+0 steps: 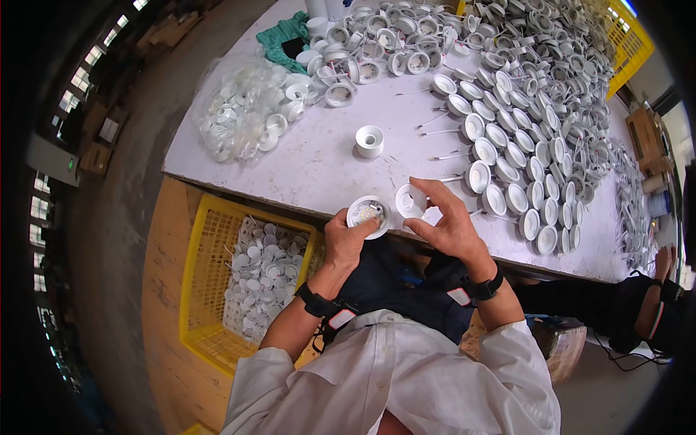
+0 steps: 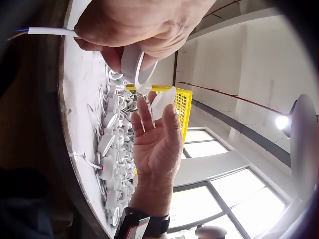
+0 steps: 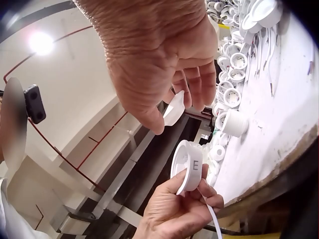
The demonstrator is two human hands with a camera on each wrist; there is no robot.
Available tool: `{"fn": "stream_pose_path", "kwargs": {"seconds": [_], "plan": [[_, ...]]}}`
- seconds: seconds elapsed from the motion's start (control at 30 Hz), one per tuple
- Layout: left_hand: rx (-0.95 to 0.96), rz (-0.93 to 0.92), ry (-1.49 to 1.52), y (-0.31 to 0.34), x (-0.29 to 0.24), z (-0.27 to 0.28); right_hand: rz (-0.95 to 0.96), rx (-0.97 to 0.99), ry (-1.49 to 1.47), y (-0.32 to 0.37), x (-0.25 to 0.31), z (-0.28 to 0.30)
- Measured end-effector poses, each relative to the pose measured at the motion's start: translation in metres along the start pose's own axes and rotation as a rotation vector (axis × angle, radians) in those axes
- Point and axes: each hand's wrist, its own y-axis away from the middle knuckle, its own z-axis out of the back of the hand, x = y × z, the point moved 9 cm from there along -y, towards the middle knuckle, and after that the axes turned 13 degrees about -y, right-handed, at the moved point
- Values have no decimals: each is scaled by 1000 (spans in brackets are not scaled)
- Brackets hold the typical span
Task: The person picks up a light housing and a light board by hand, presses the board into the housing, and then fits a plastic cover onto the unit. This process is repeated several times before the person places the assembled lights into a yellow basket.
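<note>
My left hand (image 1: 344, 243) grips a round white downlight housing (image 1: 355, 213), its open face turned up and the thumb over the inside. The housing (image 3: 195, 167) bears a dark letter E on its side in the right wrist view, and a white cable (image 3: 212, 215) runs down from it. Just to the right, my right hand (image 1: 453, 226) pinches a thin white reflector cup (image 1: 411, 203) between thumb and fingers. The cup (image 3: 174, 110) is apart from the housing and above it in the right wrist view. Both hands are at the table's near edge.
A white ring-shaped part (image 1: 370, 143) stands on the table (image 1: 319, 156) ahead. Rows of wired downlights (image 1: 515, 156) cover the right side. A plastic bag of white parts (image 1: 243, 109) lies at the left. Below it, a yellow crate (image 1: 190, 290) holds more parts.
</note>
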Motion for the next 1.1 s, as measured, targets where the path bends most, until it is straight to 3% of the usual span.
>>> {"fn": "stream_pose_path", "kwargs": {"seconds": [0.17, 0.23, 0.3, 0.5, 0.7, 0.77, 0.8, 0.9, 1.1], "plan": [[62, -4, -115, -1, -1, -7, 7, 17, -40, 2, -4, -13], [102, -4, -139, -1, 1, -7, 63, 100, 108, 3, -5, -26], [195, 39, -29, -2, 9, -7, 9, 106, 96, 2, -11, -33], [190, 8, 51, 6, 6, -12, 22, 189, 216, -1, -11, -53], [199, -29, -110, 5, 9, -2, -36, 45, -40, 3, -24, -30], [224, -45, -166, 5, 13, -4, -372, -5, -265, 13, -63, -29], [198, -92, -215, 7, 5, -7, -292, -84, -308, 12, -65, -29], [132, -173, -356, 13, -7, -11, -396, -82, -359, 20, -87, -39], [32, -250, -556, 14, -20, -10, -333, -151, -268, 19, -80, -38]]}}
